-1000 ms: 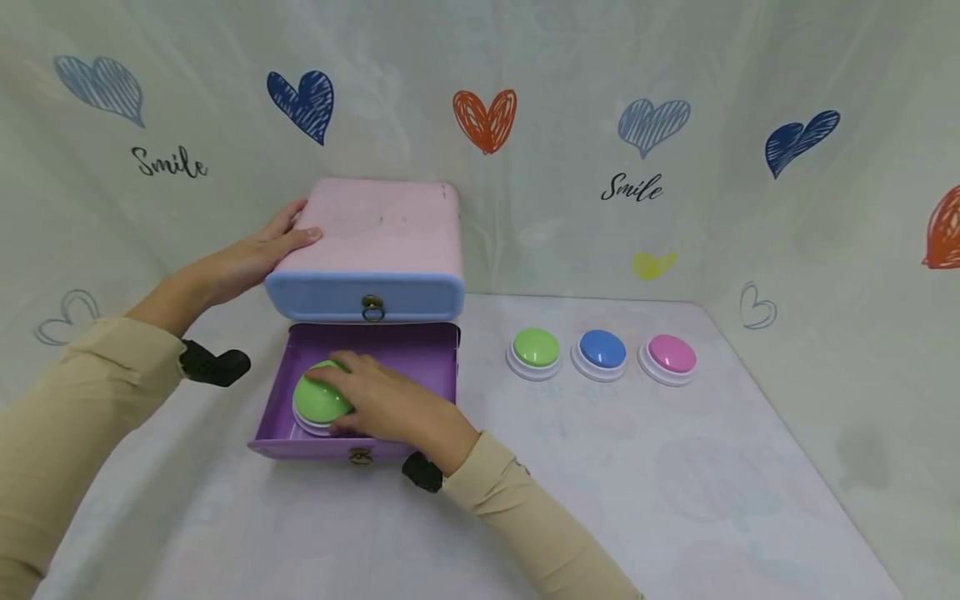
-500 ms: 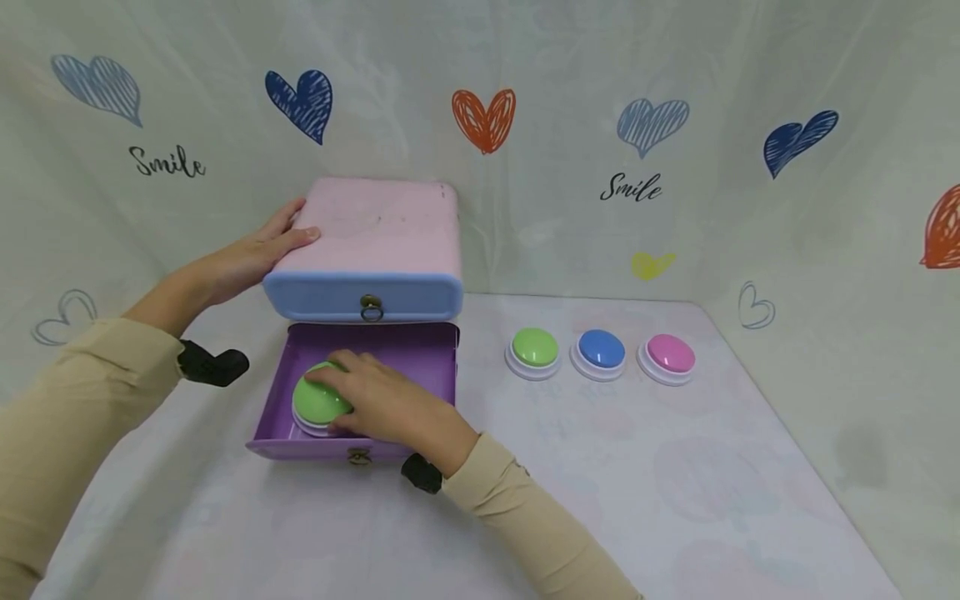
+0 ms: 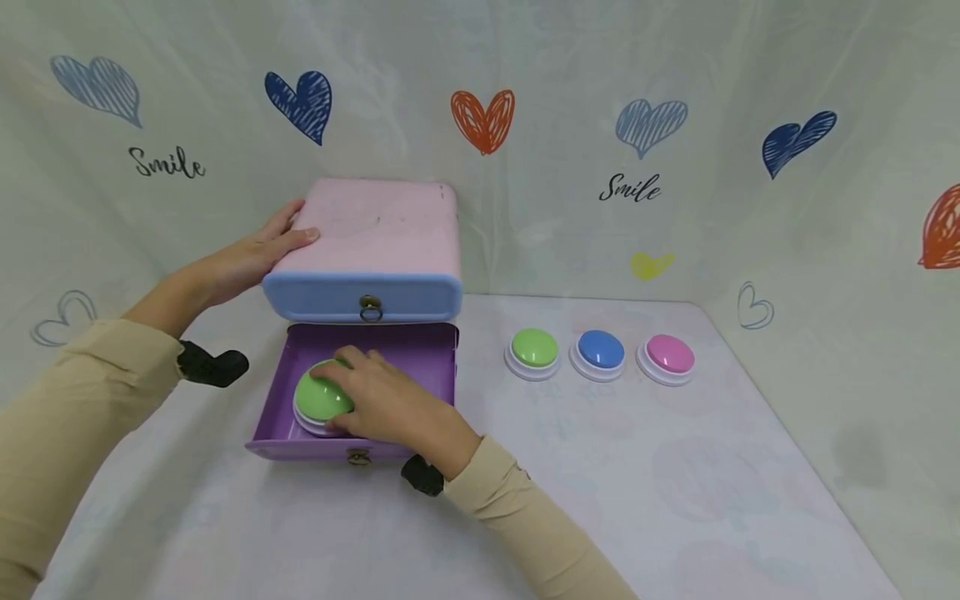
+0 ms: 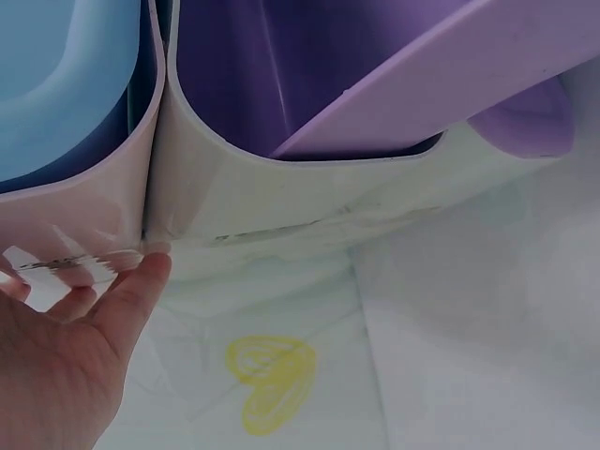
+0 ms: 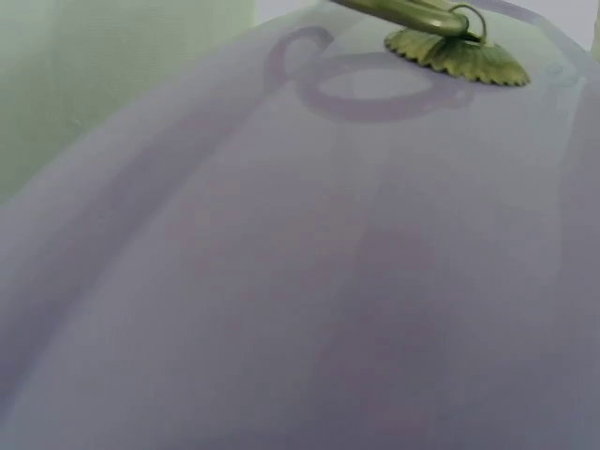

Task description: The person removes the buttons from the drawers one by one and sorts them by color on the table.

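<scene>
A small pink drawer cabinet (image 3: pixel 382 225) stands against the back wall, its blue upper drawer (image 3: pixel 318 297) closed. Below, the purple drawer (image 3: pixel 427 362) is pulled out. Inside its left half sits a big green push button (image 3: pixel 321 398) on a white base. My right hand (image 3: pixel 393 410) reaches over the drawer front and grips the button from the right, fingers over the far side and thumb at the near side. My left hand (image 3: pixel 247 260) rests against the cabinet's left side near the top, thumb on its edge; in the left wrist view, the fingertips touch the pink side.
Right of the cabinet, a smaller green button (image 3: pixel 535 350), a blue button (image 3: pixel 601 352) and a pink button (image 3: pixel 670 357) stand in a row on the white tabletop (image 3: pixel 637 483). The right wrist view is filled by the drawer's purple front with its brass ring pull (image 5: pixel 459 61).
The green button and my right fingers have shifted very slightly to the right within the drawer. My left hand keeps its place on the cabinet.
</scene>
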`<state>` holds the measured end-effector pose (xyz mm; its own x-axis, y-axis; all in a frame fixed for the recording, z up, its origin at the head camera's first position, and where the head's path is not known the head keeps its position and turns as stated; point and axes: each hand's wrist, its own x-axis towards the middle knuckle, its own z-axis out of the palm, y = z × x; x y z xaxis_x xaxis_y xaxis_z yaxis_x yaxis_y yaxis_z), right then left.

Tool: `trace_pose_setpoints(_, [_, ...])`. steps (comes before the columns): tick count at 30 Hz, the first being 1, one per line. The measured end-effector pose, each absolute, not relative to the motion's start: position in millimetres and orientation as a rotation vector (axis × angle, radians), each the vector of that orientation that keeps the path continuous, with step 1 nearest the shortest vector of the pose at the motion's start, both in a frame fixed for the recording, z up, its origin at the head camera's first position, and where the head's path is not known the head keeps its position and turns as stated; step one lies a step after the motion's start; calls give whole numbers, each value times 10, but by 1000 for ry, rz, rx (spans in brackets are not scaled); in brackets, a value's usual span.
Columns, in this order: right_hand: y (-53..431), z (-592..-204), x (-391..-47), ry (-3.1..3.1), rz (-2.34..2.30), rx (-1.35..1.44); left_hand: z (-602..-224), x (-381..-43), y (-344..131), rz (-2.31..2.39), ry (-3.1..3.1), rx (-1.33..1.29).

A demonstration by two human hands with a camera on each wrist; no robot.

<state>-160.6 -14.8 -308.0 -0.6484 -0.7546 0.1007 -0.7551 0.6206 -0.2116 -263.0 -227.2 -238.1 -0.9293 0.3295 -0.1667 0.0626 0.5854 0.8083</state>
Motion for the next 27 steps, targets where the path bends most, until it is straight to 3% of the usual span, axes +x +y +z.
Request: trace_pose_setpoints(27, [265,-2925,-1483,-2758,733,1122,-2360,-2618,-2269,1269,2512,318])
